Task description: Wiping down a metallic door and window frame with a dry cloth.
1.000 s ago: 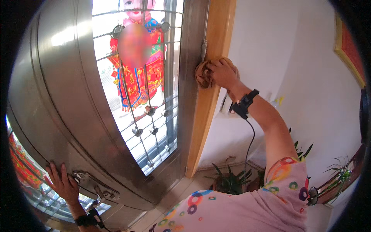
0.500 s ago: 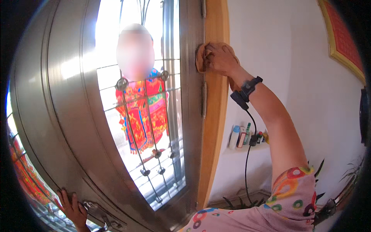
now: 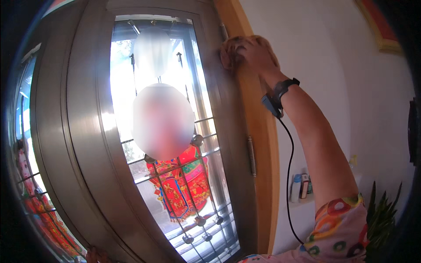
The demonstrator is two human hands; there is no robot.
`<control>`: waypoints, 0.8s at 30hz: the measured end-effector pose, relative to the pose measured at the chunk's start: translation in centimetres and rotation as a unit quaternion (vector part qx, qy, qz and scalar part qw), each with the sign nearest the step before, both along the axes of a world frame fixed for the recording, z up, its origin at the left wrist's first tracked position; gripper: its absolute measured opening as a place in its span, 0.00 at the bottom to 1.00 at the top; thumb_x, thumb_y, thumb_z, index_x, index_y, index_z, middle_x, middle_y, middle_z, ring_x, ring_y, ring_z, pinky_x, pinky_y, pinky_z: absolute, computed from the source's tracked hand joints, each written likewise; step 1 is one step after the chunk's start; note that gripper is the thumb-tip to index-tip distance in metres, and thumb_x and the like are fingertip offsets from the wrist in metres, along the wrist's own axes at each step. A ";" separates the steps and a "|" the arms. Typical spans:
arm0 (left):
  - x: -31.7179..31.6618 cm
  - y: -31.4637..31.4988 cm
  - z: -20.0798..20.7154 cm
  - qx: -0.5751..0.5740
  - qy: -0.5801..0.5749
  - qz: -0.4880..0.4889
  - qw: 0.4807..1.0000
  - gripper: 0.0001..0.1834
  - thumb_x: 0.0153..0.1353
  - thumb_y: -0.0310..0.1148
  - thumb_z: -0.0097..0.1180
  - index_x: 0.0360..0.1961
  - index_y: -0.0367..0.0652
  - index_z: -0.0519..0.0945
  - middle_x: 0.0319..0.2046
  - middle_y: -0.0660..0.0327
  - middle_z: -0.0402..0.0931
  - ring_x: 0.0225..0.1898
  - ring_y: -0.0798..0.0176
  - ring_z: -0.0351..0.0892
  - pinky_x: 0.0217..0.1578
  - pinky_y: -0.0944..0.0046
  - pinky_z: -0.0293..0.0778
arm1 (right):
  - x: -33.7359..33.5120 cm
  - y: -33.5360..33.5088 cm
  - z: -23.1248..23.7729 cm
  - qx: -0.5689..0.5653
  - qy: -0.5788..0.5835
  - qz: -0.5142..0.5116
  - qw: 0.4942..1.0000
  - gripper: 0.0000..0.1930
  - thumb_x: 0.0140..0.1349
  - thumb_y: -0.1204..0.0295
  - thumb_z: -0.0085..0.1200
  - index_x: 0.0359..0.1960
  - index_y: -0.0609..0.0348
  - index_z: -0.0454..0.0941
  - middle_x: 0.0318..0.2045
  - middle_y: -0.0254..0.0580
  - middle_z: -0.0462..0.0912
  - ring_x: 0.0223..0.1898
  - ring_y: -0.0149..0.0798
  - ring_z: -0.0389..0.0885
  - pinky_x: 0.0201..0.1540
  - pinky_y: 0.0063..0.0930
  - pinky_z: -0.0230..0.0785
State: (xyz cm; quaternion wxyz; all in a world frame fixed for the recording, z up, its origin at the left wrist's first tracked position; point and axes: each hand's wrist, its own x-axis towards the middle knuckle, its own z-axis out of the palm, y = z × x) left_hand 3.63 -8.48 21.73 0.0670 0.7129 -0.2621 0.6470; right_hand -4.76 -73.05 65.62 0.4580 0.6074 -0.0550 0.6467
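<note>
My right hand (image 3: 258, 55) is raised, its fingers closed round a brown cloth (image 3: 230, 51). The cloth presses against the edge where the dark metal door (image 3: 94, 144) meets the wooden door frame (image 3: 262, 193), above a hinge (image 3: 251, 155). My right wrist wears a black band (image 3: 285, 87) with a small device and a cable. Only a dark sliver of my left hand (image 3: 96, 254) shows at the lower edge, against the door; its fingers are too cut off to read. Behind the grille, the door's glass shows a red, patterned figure (image 3: 180, 184), its upper part blurred.
Right of the frame is a white wall (image 3: 307, 39) with a ledge holding several bottles and boxes (image 3: 300, 187). A spiky green plant (image 3: 383, 215) stands at the lower right. High on the right hangs a gold-edged red picture (image 3: 386, 26).
The view has tilted upward. My right hand has moved up along the door's edge with the cloth. My left hand, spread on the door before, has mostly dropped out of view.
</note>
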 end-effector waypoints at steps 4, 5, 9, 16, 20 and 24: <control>-0.8 -3.4 2.1 -0.040 0.054 -0.043 0.997 0.16 0.58 0.36 0.45 0.44 0.44 0.78 0.49 0.54 0.74 0.57 0.47 0.65 0.55 0.45 0.57 | 1.4 -0.9 3.3 0.018 -0.067 0.012 0.997 0.11 0.53 0.71 0.50 0.37 0.50 0.80 0.49 0.30 0.73 0.53 0.39 0.68 0.52 0.43 0.63; -0.9 -4.4 3.1 -0.016 0.056 -0.035 0.998 0.17 0.58 0.37 0.44 0.46 0.45 0.77 0.51 0.53 0.73 0.58 0.45 0.63 0.55 0.44 0.55 | 1.7 0.8 3.2 0.029 -0.086 -0.028 0.995 0.11 0.53 0.71 0.49 0.37 0.49 0.81 0.49 0.28 0.73 0.53 0.37 0.68 0.51 0.41 0.65; -2.3 -9.1 7.0 -0.002 0.087 0.011 0.996 0.21 0.60 0.42 0.43 0.53 0.48 0.73 0.59 0.46 0.61 0.62 0.40 0.55 0.58 0.37 0.48 | 3.5 0.3 6.4 0.040 -0.093 -0.051 0.994 0.13 0.54 0.72 0.48 0.41 0.50 0.80 0.49 0.32 0.74 0.53 0.39 0.68 0.50 0.40 0.66; 1.3 -10.0 4.6 -0.027 0.122 0.101 0.987 0.28 0.61 0.52 0.40 0.59 0.50 0.68 0.64 0.38 0.45 0.65 0.32 0.44 0.60 0.32 0.37 | -0.3 5.1 4.4 0.016 -0.045 0.132 0.990 0.24 0.45 0.78 0.56 0.49 0.56 0.73 0.53 0.47 0.69 0.58 0.49 0.64 0.57 0.41 0.61; 1.7 -10.0 4.6 -0.019 0.082 0.107 0.991 0.31 0.62 0.56 0.36 0.59 0.46 0.67 0.63 0.35 0.46 0.65 0.31 0.43 0.58 0.29 0.40 | -0.1 6.2 5.3 -0.019 -0.040 0.154 0.987 0.23 0.46 0.78 0.55 0.48 0.56 0.73 0.54 0.47 0.68 0.58 0.50 0.63 0.57 0.42 0.60; 3.1 -9.2 3.4 -0.035 0.068 0.090 0.993 0.32 0.62 0.56 0.36 0.59 0.45 0.67 0.63 0.35 0.47 0.64 0.30 0.43 0.58 0.30 0.41 | 0.5 6.8 4.6 -0.035 -0.025 0.170 0.984 0.22 0.47 0.77 0.55 0.48 0.56 0.74 0.55 0.48 0.67 0.58 0.51 0.63 0.58 0.42 0.59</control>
